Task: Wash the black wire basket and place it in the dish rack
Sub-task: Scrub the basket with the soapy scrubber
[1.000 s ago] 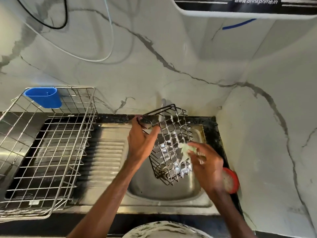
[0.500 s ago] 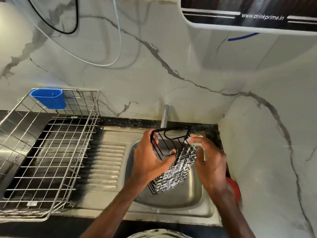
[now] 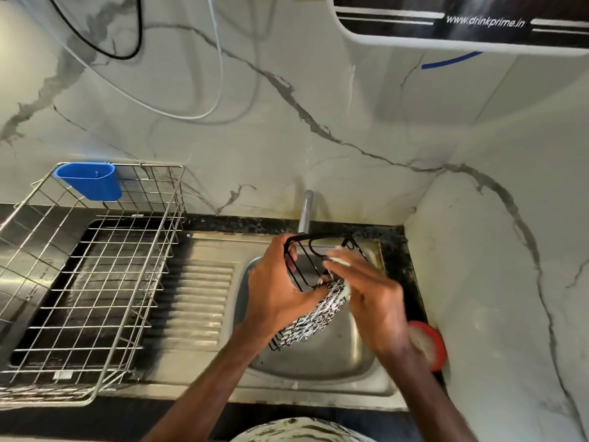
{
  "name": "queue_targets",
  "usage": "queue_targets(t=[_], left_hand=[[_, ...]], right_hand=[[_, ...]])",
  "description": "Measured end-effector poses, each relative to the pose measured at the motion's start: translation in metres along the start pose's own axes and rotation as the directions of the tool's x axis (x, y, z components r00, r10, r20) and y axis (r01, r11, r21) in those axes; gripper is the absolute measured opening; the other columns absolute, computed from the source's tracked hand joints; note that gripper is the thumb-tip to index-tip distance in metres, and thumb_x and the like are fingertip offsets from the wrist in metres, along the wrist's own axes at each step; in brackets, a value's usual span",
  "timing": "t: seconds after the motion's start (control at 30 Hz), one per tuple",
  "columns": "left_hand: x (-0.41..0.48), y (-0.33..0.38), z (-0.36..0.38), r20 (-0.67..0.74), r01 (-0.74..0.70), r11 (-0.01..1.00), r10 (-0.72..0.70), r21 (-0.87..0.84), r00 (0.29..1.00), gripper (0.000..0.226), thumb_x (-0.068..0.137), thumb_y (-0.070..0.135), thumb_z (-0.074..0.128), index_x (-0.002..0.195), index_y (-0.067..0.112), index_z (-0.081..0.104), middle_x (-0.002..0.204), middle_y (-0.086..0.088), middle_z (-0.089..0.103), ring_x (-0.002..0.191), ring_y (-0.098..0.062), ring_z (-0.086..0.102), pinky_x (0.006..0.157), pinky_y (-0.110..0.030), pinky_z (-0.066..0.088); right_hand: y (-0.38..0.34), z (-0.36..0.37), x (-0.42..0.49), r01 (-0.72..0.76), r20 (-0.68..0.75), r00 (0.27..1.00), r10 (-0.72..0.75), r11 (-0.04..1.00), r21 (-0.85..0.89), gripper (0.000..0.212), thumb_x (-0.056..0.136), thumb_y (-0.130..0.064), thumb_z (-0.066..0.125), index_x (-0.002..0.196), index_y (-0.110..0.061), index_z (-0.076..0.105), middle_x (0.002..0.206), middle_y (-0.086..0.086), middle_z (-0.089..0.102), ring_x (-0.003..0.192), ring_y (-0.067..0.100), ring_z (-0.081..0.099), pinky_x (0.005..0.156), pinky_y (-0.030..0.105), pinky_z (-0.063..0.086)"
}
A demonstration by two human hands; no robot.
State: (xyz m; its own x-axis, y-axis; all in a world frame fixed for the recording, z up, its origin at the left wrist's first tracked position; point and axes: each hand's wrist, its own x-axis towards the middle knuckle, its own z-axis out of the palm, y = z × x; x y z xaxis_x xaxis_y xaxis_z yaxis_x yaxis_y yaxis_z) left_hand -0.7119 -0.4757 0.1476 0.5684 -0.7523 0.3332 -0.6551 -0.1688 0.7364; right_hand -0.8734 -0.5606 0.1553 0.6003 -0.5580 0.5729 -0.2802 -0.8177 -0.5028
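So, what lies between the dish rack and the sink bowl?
In the head view, the ribbed steel drainboard lies between the dish rack and the sink bowl.

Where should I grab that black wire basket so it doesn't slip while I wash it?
Grab the thick top rim of the basket from the left, as the left hand does. The rim is a smooth, bare bar facing up, while the mesh below looks soapy and probably slippery. That leaves the right side free for the right hand and its pad.
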Motion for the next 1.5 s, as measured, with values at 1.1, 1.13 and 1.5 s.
queue_targets(t=[1.1,1.13,1.5], left_hand=[[-0.001,0.006,0.013,0.106,-0.14,0.99,0.139,0.005,0.985,0.08,0.06,0.037,0.09,0.129,0.02,0.054,0.105,0.012,0.068,0.088,-0.003,0.066,0.071,-0.02,0.052],[-0.002,0.006,0.013,0.108,-0.162,0.987,0.161,-0.001,0.981,0.08,0.059,0.032,0.091,0.128,0.02,0.053,0.106,0.009,0.07,0.089,-0.005,0.066,0.071,-0.022,0.054],[-0.005,0.005,0.011,0.124,-0.135,0.99,0.129,0.041,0.984,0.087,0.06,0.05,0.087,0.134,0.018,0.053,0.1,0.017,0.055,0.084,0.002,0.051,0.08,-0.019,0.049]], right_hand=[[-0.035,0.01,0.006,-0.067,0.05,0.996,0.068,0.998,-0.019,0.067,0.073,0.031,0.055,0.128,-0.004,0.067,0.134,0.012,0.065,0.125,0.017,0.061,0.099,0.019,0.052],[-0.041,0.012,0.005,-0.035,0.076,0.997,0.033,0.999,0.019,0.068,0.072,0.031,0.057,0.128,-0.006,0.068,0.135,0.01,0.065,0.129,0.014,0.058,0.099,0.023,0.053],[0.049,-0.021,-0.006,-0.436,-0.158,0.893,0.422,0.897,-0.07,0.059,0.078,0.026,0.058,0.12,-0.014,0.07,0.098,0.01,0.078,0.057,0.005,0.068,0.05,0.014,0.051]])
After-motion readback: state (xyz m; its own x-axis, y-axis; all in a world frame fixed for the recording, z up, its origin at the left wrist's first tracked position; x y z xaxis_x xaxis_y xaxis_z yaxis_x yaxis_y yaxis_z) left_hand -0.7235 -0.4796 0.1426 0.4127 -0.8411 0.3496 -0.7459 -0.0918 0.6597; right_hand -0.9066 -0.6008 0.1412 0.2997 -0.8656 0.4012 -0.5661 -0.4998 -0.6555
